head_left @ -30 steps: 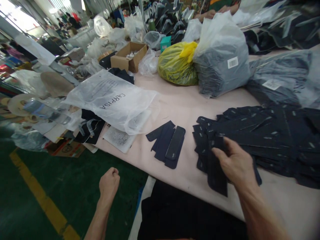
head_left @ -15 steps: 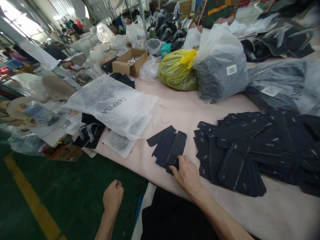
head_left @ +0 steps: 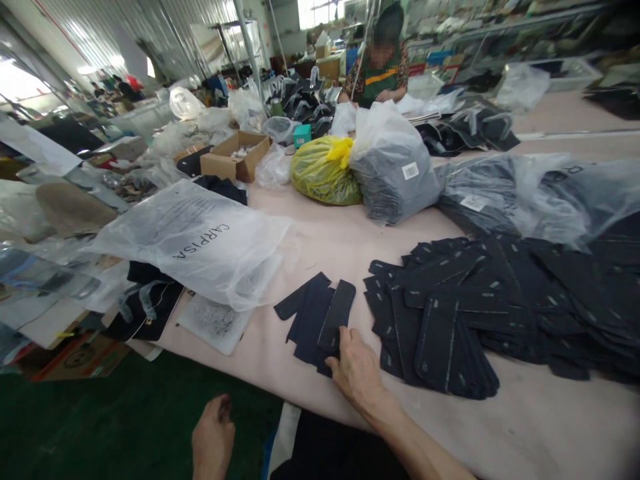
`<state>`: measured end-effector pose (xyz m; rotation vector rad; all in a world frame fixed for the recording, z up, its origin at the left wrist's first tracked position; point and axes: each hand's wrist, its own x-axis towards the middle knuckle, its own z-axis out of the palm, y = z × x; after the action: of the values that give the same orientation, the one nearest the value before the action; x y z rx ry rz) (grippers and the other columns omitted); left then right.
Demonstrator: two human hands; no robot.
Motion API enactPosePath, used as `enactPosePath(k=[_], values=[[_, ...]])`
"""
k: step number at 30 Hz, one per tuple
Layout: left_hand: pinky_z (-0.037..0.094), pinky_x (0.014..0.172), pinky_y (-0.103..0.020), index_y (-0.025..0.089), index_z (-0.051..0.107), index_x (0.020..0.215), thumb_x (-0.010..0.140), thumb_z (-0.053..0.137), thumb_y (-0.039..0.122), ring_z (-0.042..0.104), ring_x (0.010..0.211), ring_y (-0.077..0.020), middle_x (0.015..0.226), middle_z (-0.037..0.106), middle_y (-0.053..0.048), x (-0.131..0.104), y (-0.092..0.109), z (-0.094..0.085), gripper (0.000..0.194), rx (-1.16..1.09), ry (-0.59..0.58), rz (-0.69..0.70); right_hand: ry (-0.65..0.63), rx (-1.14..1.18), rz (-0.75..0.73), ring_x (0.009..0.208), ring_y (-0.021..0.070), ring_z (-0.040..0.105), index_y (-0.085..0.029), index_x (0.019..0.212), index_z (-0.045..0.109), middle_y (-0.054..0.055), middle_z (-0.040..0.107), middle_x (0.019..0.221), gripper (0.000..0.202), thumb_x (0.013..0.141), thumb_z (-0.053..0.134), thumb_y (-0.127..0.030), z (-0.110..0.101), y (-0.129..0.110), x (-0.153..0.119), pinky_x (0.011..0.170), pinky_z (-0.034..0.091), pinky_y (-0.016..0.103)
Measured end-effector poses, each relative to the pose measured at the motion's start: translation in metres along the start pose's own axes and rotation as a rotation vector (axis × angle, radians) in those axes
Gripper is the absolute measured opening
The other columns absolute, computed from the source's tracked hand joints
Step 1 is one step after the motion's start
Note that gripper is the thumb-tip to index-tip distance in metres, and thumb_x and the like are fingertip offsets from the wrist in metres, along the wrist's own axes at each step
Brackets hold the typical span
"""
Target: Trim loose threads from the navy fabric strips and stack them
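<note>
My right hand (head_left: 357, 370) is at the near end of a dark navy strip-shaped piece (head_left: 338, 310), thumb and fingers pinched on its lower edge. That piece has rounded corners and a pale line along one side. It lies beside and partly over several similar navy pieces (head_left: 307, 317), fanned out on the pink-covered table (head_left: 280, 360). To the right spreads a large heap of the same dark pieces (head_left: 440, 340) with small pale marks. My left hand (head_left: 214, 437) hangs off the table's front edge, over the green floor, its fingers curled; whatever they may hold is hidden.
A white printed plastic bag (head_left: 200, 233) lies at the left over a speckled pale sheet (head_left: 215, 323). Behind stand an open cardboard box (head_left: 240, 157), a yellow bag (head_left: 320, 173) and a filled clear bag (head_left: 395, 180). Another person (head_left: 380, 67) sits across the table.
The view has tilted up and turned right, bringing the person across the table into sight. My right hand stays at the same strip. My left hand remains curled, off the table.
</note>
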<state>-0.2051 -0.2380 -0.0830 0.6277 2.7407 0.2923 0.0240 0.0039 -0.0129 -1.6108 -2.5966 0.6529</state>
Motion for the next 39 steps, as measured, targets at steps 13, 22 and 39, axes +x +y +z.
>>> enactPosePath(k=[13, 22, 39], values=[[0.053, 0.087, -0.033, 0.013, 0.061, 0.098, 0.077, 0.051, 0.005, 0.070, 0.098, -0.0230, 0.099, 0.073, -0.015, -0.003, 0.019, -0.022, 0.025, -0.434, 0.069, -0.178, -0.002, -0.036, -0.066, 0.082, 0.0262, 0.064, -0.017, 0.114, 0.049, 0.009, 0.061, 0.100, 0.043, 0.080, 0.068, -0.037, -0.001, 0.009, 0.001, 0.069, 0.043, 0.033], [0.058, 0.066, -0.032, 0.012, 0.060, 0.101, 0.085, 0.051, 0.027, 0.070, 0.071, -0.0191, 0.082, 0.070, -0.008, -0.022, 0.014, -0.034, 0.024, -0.569, 0.166, -0.249, -0.039, -0.015, -0.126, 0.081, 0.0269, 0.066, -0.015, 0.117, 0.053, 0.012, 0.063, 0.103, 0.038, 0.087, 0.058, -0.039, -0.007, 0.017, 0.002, 0.065, 0.043, 0.034], [0.047, 0.069, -0.035, 0.021, 0.066, 0.090, 0.083, 0.037, 0.027, 0.066, 0.086, -0.0287, 0.092, 0.072, -0.009, -0.022, 0.001, -0.046, 0.030, -0.084, 0.037, -0.310, 0.029, 0.040, -0.128, 0.105, 0.0315, 0.058, -0.013, 0.105, 0.066, 0.018, 0.065, 0.110, 0.033, 0.073, 0.063, -0.016, -0.049, 0.031, 0.130, 0.089, 0.038, 0.040]])
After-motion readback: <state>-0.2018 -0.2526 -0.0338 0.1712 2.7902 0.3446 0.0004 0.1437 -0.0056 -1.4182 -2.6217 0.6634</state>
